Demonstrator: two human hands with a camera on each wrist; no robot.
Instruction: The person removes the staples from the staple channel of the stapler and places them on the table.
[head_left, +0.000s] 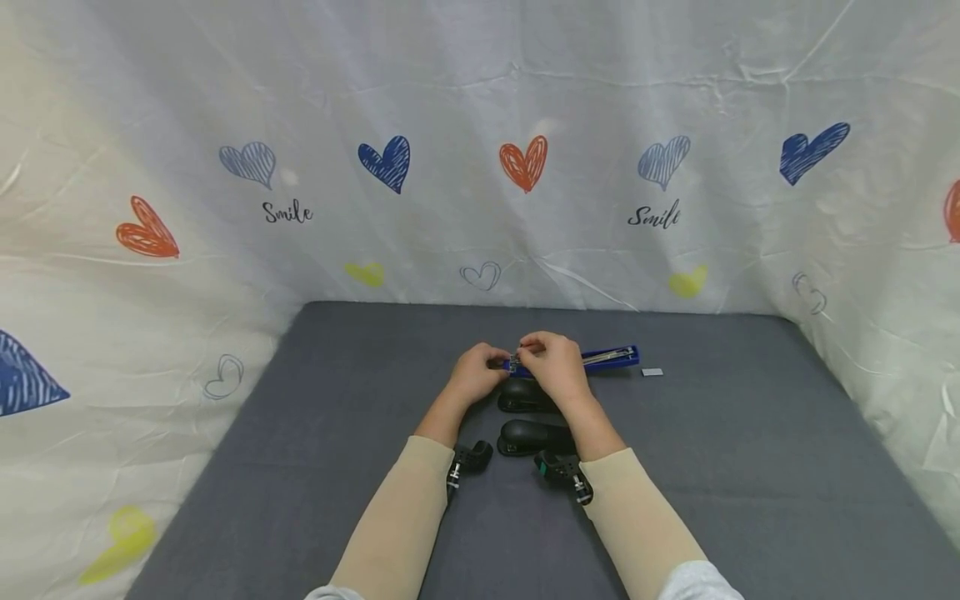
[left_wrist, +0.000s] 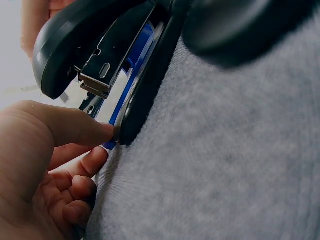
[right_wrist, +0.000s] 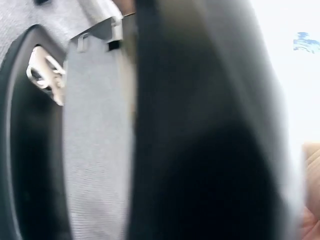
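Observation:
A long blue stapler [head_left: 611, 358] lies opened out, its metal inner parts showing. My left hand [head_left: 476, 372] pinches its left end between thumb [left_wrist: 95, 129] and fingers. Close beside it, my right hand [head_left: 555, 367] has thumb and index fingertips brought together over the same end; I cannot tell what small part is between them. In the left wrist view, the blue body runs behind a black stapler [left_wrist: 52, 55]. Only a sliver of the right hand [right_wrist: 312, 195] shows at the edge of the right wrist view.
Nearer me than the blue stapler lie two black staplers, the farther one [head_left: 525, 397] and the nearer one [head_left: 534, 437], partly hidden by the right arm. A small pale strip [head_left: 652, 372] rests right of the blue stapler on the grey tabletop [head_left: 750, 467]. Behind hangs a heart-printed curtain [head_left: 450, 75].

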